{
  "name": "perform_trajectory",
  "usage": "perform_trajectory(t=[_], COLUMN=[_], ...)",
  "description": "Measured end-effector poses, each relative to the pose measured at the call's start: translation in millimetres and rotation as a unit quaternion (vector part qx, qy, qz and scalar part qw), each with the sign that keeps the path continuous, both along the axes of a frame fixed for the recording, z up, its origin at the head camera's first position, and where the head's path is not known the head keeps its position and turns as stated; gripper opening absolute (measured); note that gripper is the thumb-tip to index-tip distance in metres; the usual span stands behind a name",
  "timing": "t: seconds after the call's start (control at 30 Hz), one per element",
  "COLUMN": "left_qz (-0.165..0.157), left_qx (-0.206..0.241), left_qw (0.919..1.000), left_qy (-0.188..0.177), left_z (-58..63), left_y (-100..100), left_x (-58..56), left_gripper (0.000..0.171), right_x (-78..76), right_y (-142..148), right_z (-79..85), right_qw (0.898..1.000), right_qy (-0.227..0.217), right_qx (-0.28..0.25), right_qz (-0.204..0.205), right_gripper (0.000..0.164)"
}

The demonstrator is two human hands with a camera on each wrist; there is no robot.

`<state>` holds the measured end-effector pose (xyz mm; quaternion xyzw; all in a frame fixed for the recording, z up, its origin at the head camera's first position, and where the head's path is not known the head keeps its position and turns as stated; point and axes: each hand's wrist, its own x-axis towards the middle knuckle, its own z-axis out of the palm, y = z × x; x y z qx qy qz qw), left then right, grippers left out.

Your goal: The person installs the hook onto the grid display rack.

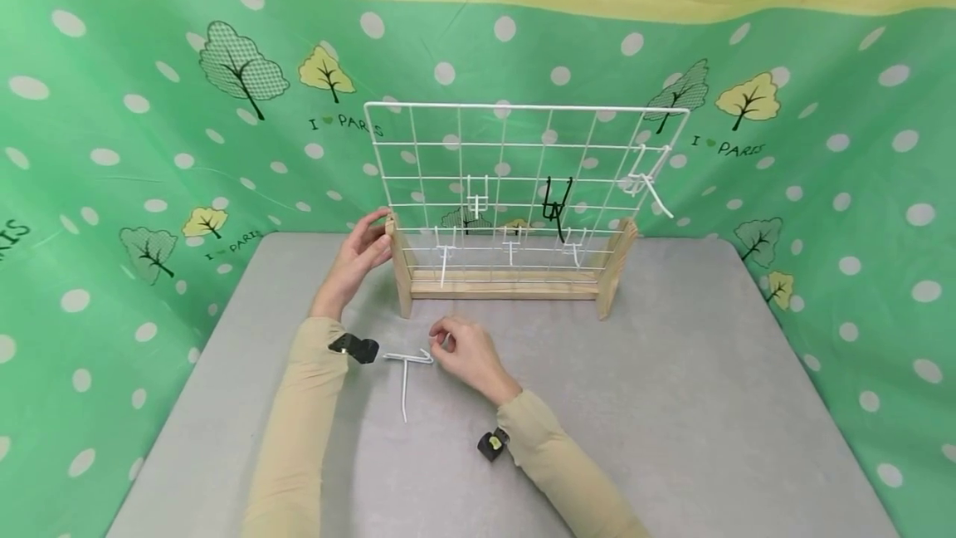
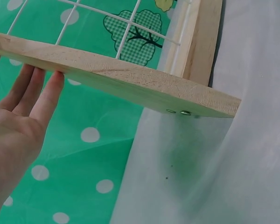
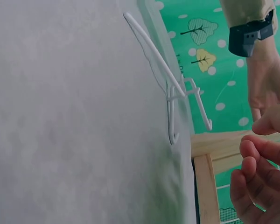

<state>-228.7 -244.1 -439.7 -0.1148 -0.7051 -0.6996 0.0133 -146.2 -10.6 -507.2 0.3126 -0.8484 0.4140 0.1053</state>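
A white wire grid rack (image 1: 526,144) stands in a wooden base. My left hand (image 1: 353,264) touches the rack's left wooden post (image 1: 401,268) near its top. In the left wrist view, its nearly straight fingers (image 2: 46,95) press the post's outer face; the thumb is out of sight there. A loose white wire hook (image 1: 406,380) lies on the table in front of the rack. Just right of that hook is my right hand (image 1: 474,355), with fingers (image 3: 266,179) loosely bent and nothing seen between them. In the right wrist view, the white hook (image 3: 154,53) is apart from the fingertips.
Several white hooks hang on the grid, one being a hook (image 1: 646,181) at the upper right. A black hook (image 1: 554,210) hangs right of the middle. The grey table (image 1: 695,405) borders a green curtain (image 1: 224,90) behind and at the sides.
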Motion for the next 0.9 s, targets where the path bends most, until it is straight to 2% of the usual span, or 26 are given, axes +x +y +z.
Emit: perform_trajectory(t=[0.3, 0.5, 0.9], left_qz=[0.008, -0.014, -0.031], left_qx=[-0.027, -0.006, 0.008], left_qw=[0.9996, 0.9999, 0.9991], left_qy=[0.006, -0.007, -0.029], left_z=[4.1, 6.6, 6.3], left_y=[-2, -1, -2], left_x=[-1.6, -7.0, -9.1], left_gripper=[0.048, 0.047, 0.046], right_x=[13.1, 18.0, 26.5], right_y=[-5, -11, -25], right_z=[0.6, -1.7, -4.1], right_qw=[1.0, 0.998, 0.994], right_qy=[-0.015, -0.039, -0.084], right_qx=[-0.003, 0.017, 0.053], right_qz=[0.028, 0.046, 0.045], right_gripper=[0.006, 0.008, 0.008])
